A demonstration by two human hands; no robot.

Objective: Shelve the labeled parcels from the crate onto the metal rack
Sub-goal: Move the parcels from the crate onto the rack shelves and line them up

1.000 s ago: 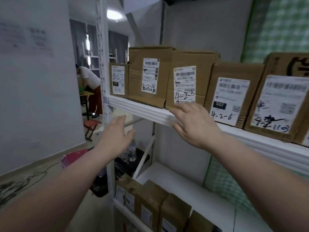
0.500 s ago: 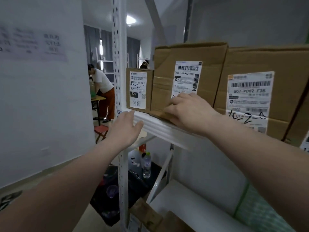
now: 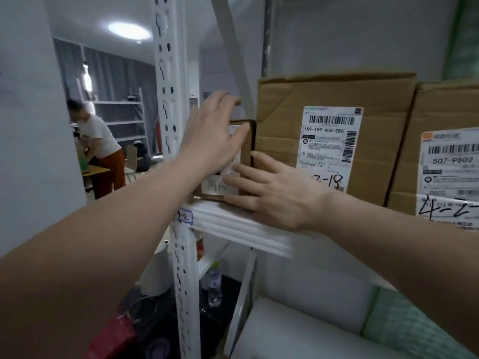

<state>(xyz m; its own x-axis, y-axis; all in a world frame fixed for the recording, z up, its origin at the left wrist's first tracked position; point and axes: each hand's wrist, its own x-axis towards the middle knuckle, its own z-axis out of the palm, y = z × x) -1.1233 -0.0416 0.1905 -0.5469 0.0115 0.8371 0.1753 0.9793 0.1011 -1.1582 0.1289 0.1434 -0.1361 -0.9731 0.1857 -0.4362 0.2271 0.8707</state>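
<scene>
A small brown parcel (image 3: 217, 188) with a white label stands at the left end of the white metal rack's shelf (image 3: 233, 225), tight against a larger labelled parcel (image 3: 329, 141). My left hand (image 3: 212, 138) covers the small parcel's front. Its thumb lies across the label and its fingers reach above the top edge. My right hand (image 3: 274, 193) lies flat with straight fingers against the small parcel's lower front, and its heel rests on the shelf edge. A third parcel (image 3: 448, 161), marked 507-P802, stands at the right. No crate is in view.
The rack's perforated upright (image 3: 168, 125) stands just left of my hands, with a slanted brace behind them. Below are a water bottle (image 3: 213, 283), a red item (image 3: 114, 335) and a white lower shelf (image 3: 298, 327). A person (image 3: 101, 149) bends over a table far back left.
Both hands moved left along the shelf, from the larger parcel to the small one at the end. My left hand rose from the shelf edge onto its front. The view came closer.
</scene>
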